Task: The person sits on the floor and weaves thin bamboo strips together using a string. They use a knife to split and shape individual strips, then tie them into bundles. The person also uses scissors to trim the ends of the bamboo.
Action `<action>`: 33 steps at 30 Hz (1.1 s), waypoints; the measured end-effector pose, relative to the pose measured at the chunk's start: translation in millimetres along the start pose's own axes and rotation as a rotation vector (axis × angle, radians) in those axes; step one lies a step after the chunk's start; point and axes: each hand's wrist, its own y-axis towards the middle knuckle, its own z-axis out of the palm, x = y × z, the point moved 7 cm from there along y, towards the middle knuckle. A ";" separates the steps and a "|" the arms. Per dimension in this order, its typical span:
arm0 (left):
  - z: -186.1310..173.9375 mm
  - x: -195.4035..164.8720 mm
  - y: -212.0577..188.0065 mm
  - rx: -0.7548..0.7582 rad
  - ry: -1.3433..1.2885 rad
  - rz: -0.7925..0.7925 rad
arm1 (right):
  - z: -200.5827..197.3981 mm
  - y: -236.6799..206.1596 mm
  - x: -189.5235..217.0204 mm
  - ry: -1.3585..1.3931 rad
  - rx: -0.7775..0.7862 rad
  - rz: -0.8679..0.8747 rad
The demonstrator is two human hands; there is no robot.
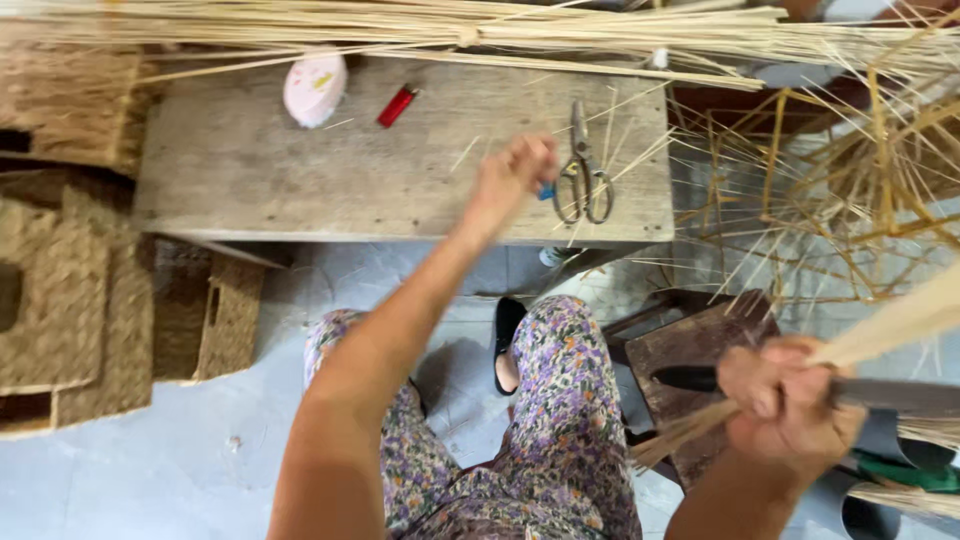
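Down at the near right edge, the right hand (788, 405) is closing tight around a bundle of pale reeds (880, 335) and the dark handle of a knife (700, 378), fingers fully wrapped, the reeds fanning up and out to the right. Just beneath it a dark wooden stool (690, 345) is sitting on the pale floor. Between the arms, the person's flowered trousers (560, 420) are filling the middle, one black shoe (507, 330) peeking out beyond the knee. Further out, the left hand (515, 175) is reaching over the front edge of the grey wooden desk (300, 170), fingers curled in around a small blue thing (546, 191); whether it is pinching it firmly is hard to tell. Right beside that hand, a pair of metal scissors (583, 175) is lying on the desk. Farther back, a red lighter (397, 105) and a pink oval case (314, 88) are resting near the far edge. Woven baskets (70, 300) are stacking up on the left, and long reeds (450, 35) are stretching across the top.
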 end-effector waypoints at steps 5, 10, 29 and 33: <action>71.8 -43.1 -179.0 0.241 -0.464 0.024 | 82.4 4.0 -20.6 0.139 0.176 0.210; 89.7 -79.9 -295.4 0.184 -0.356 0.002 | 163.2 8.2 -50.7 0.179 0.340 0.390; -25.8 -141.9 -389.7 -0.014 0.450 -0.089 | 199.4 -8.5 11.4 -0.073 0.272 -0.077; -41.0 -136.2 -409.3 0.160 0.163 -0.137 | 187.7 4.9 3.1 -0.023 0.267 -0.100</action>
